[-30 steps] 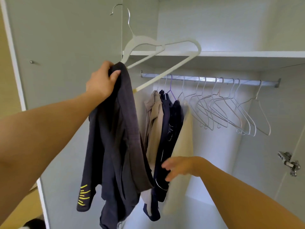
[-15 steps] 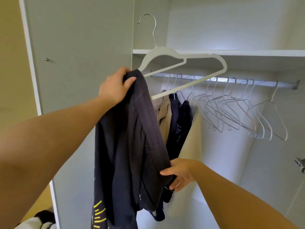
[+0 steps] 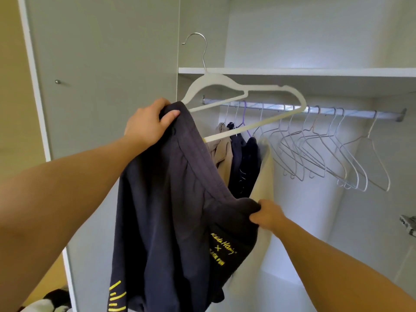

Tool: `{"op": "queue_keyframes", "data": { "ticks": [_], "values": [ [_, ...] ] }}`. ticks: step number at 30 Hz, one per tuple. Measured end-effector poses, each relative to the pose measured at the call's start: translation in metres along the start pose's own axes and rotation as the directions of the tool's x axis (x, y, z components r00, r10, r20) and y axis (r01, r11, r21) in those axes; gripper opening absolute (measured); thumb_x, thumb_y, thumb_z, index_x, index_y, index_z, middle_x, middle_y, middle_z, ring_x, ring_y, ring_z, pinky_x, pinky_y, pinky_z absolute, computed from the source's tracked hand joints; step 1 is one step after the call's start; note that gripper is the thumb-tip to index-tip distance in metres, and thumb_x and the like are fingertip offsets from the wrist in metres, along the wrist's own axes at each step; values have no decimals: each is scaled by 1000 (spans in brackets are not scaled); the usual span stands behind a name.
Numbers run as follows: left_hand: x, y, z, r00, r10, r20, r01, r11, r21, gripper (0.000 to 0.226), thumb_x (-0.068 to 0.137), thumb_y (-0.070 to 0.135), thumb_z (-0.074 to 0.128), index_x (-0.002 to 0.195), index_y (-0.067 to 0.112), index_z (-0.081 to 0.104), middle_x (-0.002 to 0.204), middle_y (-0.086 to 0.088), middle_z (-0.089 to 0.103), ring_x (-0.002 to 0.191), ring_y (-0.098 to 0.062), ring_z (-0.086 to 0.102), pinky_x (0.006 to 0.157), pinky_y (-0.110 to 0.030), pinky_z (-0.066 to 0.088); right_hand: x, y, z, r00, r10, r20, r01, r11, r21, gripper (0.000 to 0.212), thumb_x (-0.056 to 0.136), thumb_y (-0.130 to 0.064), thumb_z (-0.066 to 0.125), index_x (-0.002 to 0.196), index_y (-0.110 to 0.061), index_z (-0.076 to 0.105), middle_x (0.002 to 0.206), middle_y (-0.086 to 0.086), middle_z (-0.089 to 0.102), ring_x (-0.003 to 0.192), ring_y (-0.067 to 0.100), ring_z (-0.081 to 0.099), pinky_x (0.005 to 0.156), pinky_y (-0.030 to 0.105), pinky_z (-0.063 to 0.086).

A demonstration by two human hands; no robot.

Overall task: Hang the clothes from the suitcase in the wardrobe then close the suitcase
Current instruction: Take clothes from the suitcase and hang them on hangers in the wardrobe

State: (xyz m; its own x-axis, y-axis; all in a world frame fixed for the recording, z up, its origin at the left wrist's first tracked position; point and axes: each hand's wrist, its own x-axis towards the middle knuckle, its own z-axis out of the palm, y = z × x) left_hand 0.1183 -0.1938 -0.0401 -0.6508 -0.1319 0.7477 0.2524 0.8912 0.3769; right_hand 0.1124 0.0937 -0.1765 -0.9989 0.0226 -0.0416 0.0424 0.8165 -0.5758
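A dark navy garment [image 3: 171, 210] with yellow print hangs in front of the open wardrobe. My left hand [image 3: 148, 122] grips its top edge together with the lower end of a white hanger [image 3: 243, 95], whose metal hook points up. My right hand [image 3: 267, 213] pinches a fold of the same garment lower down on its right side. Behind it, beige, navy and cream clothes [image 3: 238, 163] hang at the left end of the metal rail [image 3: 360, 112]. The suitcase is out of sight.
Several bare wire hangers [image 3: 326, 158] fill the rail's middle and right. A white shelf [image 3: 315, 72] runs just above the rail. The open wardrobe door [image 3: 101, 64] stands at left, a door hinge [image 3: 408, 224] at right. Dark and white fabric [image 3: 54, 300] lies at bottom left.
My right hand has moved from near the hung clothes to the navy garment and closed on a fold, pulling it rightward. The left hand and hanger stay raised.
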Motion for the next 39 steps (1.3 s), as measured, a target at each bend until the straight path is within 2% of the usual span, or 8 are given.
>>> {"op": "queue_keyframes", "data": {
  "ticks": [7, 16, 20, 26, 28, 32, 35, 39],
  "values": [
    [-14, -23, -8, 963, 174, 205, -239, 904, 354, 41, 95, 49, 36, 116, 17, 50, 100, -15, 66, 95, -36, 60, 72, -36, 41, 11, 12, -70, 947, -13, -321, -17, 996, -92, 16, 81, -6, 62, 90, -7, 49, 88, 11, 51, 84, 25, 48, 63, 28, 39],
    [-24, -30, 7, 967, 239, 84, -250, 956, 156, 57, 86, 58, 31, 114, 13, 53, 93, -15, 67, 90, -36, 60, 67, -32, 37, 17, 22, -91, 957, 24, -290, -97, 966, -241, 25, 81, -5, 61, 67, -11, 41, 68, 3, 42, 63, 15, 44, 48, 18, 31],
    [-24, -36, 12, 917, 365, 161, -393, 894, 216, 83, 69, 70, 11, 115, 16, 52, 92, -12, 67, 87, -35, 62, 64, -30, 35, 16, 26, -86, 955, -34, -294, -38, 971, -236, 12, 80, -4, 61, 83, -8, 50, 68, 3, 46, 73, 22, 52, 51, 19, 36],
    [-28, -44, 14, 908, 393, 147, -420, 852, 312, 73, 81, 67, 16, 113, 14, 55, 88, -10, 68, 81, -34, 63, 60, -30, 38, 13, 26, -85, 954, -55, -295, -26, 965, -262, 22, 81, -4, 61, 70, -13, 44, 67, 2, 44, 61, 12, 44, 51, 17, 32],
    [-29, -50, 14, 878, 456, 149, -479, 815, 325, 80, 76, 67, 9, 108, 13, 59, 81, -9, 69, 72, -33, 64, 56, -29, 38, 13, 24, -86, 952, -61, -301, -25, 961, -276, 24, 81, -4, 60, 68, -14, 42, 67, 2, 43, 61, 12, 42, 49, 17, 30],
    [-35, -59, 23, 701, 643, 308, -712, 603, 360, 76, 94, 61, 5, 86, 14, 64, 58, -1, 63, 41, -25, 57, 36, -25, 39, 11, 16, -86, 937, -104, -335, -1, 954, -300, 28, 81, -3, 56, 63, -16, 39, 68, 4, 45, 69, 20, 49, 54, 21, 35],
    [-39, -57, 29, 780, 554, 291, -624, 654, 427, 81, 89, 65, -5, 100, 17, 59, 73, -3, 66, 58, -28, 63, 46, -27, 38, 3, 6, -87, 909, -180, -375, 72, 956, -285, 24, 82, -3, 53, 65, -16, 42, 68, 4, 47, 74, 25, 51, 57, 23, 36],
    [-39, -36, 41, 912, 161, 376, -365, 737, 569, 42, 99, 51, 20, 113, 19, 43, 97, -5, 63, 88, -29, 61, 65, -30, 42, -11, -24, -80, 852, -372, -367, 297, 923, -246, 7, 83, -2, 53, 83, -5, 60, 80, 9, 57, 78, 24, 51, 59, 26, 37]
  ]
}}
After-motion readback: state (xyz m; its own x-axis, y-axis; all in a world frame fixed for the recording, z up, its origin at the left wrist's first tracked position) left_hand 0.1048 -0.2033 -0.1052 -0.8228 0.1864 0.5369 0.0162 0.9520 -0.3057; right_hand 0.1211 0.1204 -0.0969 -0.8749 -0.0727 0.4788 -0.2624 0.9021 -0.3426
